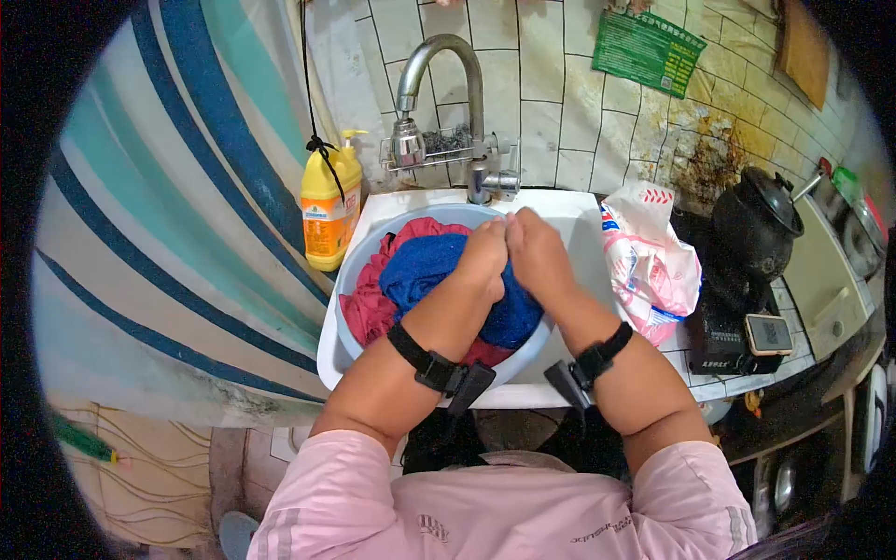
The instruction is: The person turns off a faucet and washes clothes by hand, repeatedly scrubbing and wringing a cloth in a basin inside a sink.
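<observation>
Both hands are raised close together over the right part of a light blue basin (pixel 347 327) standing in a white sink (pixel 581 252). My left hand (pixel 485 250) is closed and touches my right hand (pixel 534 245), which is closed too. What they hold, if anything, is hidden by the fingers. Beneath and beside them lies a blue cloth (pixel 420 266), bunched on top of a red cloth (pixel 369 303) in the basin. Behind the hands is a curved metal faucet (pixel 476 103) with its handle (pixel 504 182).
A yellow bottle with a pump (pixel 329 201) stands left of the sink, by a striped curtain (pixel 187 187). On the right are a crumpled plastic bag (pixel 653 261), a black pot (pixel 756 224) on a stove (pixel 714 345), and a phone-like device (pixel 769 334).
</observation>
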Motion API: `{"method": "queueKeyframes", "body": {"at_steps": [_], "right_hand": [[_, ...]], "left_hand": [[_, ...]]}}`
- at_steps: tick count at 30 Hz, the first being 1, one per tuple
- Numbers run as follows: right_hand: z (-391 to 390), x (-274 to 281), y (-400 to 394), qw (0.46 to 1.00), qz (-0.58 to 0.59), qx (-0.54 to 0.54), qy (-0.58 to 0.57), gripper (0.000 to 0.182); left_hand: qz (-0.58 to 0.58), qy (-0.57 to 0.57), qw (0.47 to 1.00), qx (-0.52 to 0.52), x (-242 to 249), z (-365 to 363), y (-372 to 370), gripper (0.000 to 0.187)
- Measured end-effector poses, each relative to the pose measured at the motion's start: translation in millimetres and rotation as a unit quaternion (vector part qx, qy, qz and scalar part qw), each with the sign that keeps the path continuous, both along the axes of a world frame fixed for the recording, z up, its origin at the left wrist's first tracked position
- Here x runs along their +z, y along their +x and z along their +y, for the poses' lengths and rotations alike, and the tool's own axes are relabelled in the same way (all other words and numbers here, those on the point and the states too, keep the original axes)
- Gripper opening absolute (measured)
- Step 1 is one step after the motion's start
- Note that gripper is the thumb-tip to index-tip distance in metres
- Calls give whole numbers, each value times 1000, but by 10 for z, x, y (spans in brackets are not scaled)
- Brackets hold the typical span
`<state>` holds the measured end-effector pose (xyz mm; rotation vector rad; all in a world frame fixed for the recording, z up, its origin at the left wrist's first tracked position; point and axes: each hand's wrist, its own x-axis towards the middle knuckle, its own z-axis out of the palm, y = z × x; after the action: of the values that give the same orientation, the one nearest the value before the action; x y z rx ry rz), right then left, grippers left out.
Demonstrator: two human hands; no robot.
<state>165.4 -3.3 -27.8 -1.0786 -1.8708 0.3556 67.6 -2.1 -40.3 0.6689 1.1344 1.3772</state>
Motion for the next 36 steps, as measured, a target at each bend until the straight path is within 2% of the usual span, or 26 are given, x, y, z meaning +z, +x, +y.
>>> {"method": "queueKeyframes", "body": {"at_steps": [1, 3, 5, 7, 9, 10, 12, 13, 14, 16, 17, 19, 20, 22, 23, 25, 26, 28, 29, 30, 31, 32, 33, 34, 36], "right_hand": [[159, -30, 20, 1000, 14, -5, 3, 32], [291, -125, 105, 1000, 1, -26, -9, 32], [264, -83, 127, 997, -8, -62, -49, 33], [59, 17, 87, 998, -14, -48, -28, 33], [-232, 174, 9, 999, -32, -23, -8, 33], [-181, 146, 0, 999, -34, -21, -6, 33], [41, 25, -2, 1000, 21, -17, 9, 33], [173, 15, 36, 999, 22, -25, 10, 34], [247, -63, 79, 999, 23, -27, 9, 34], [370, -145, 139, 998, 51, -40, -3, 35], [427, -196, 163, 997, 58, -47, -11, 35], [389, -165, 186, 996, 79, -38, -13, 34], [365, -156, 196, 994, 100, -31, -17, 34], [276, -56, 186, 991, 131, -36, -17, 33], [258, -22, 181, 986, 161, -41, -14, 32], [334, -88, 188, 982, 187, -32, -9, 32], [369, -121, 199, 976, 215, -23, -5, 32], [341, -104, 229, 980, 194, -21, -43, 33], [330, -97, 241, 981, 176, -21, -82, 34], [352, -123, 249, 981, 175, -20, -81, 34], [383, -160, 249, 979, 163, 57, -108, 36], [409, -190, 245, 970, 150, 135, -134, 38], [323, -136, 241, 950, 116, 165, -239, 41], [307, -155, 225, 950, 117, 165, -239, 41], [291, -197, 194, 940, 110, 221, -234, 40]], "left_hand": [[-4, 0, 1000, 2, 49, -39, 19, 31], [101, -63, 993, -10, 128, -73, 44, 31], [98, -38, 994, -26, -85, 82, -4, 32], [95, -13, 995, -41, -132, 123, -24, 33], [-6, 28, 998, -52, -98, 80, -28, 30], [-8, 30, 998, -50, -83, 59, -21, 30], [-41, 15, 998, -41, -46, 26, 18, 33], [2, -49, 999, -13, 53, -22, 48, 34], [4, -49, 999, -15, 82, -45, 57, 34], [92, -129, 987, -23, 128, -26, 65, 38], [92, -127, 987, -23, 80, 22, 47, 38], [5, -30, 993, -111, -24, 78, -10, 38], [6, -31, 993, -112, -79, 105, -35, 38], [121, -39, 989, -80, 65, -10, -35, 38], [120, -39, 989, -81, 143, -68, -38, 38], [99, -31, 980, -170, 257, -156, -55, 36], [97, -30, 980, -170, 224, -130, -77, 36], [117, 76, 983, -124, 143, -48, -128, 32], [115, 76, 983, -123, 114, -1, -168, 32], [78, 92, 991, -62, 135, 21, -207, 31], [41, 107, 993, -1, 151, 37, -241, 31], [42, 108, 993, -1, 162, 45, -266, 31], [9, 113, 992, 60, 223, 16, -279, 31], [-23, 117, 986, 120, 289, -19, -292, 32], [-39, 121, 983, 134, 319, -11, -363, 30]]}}
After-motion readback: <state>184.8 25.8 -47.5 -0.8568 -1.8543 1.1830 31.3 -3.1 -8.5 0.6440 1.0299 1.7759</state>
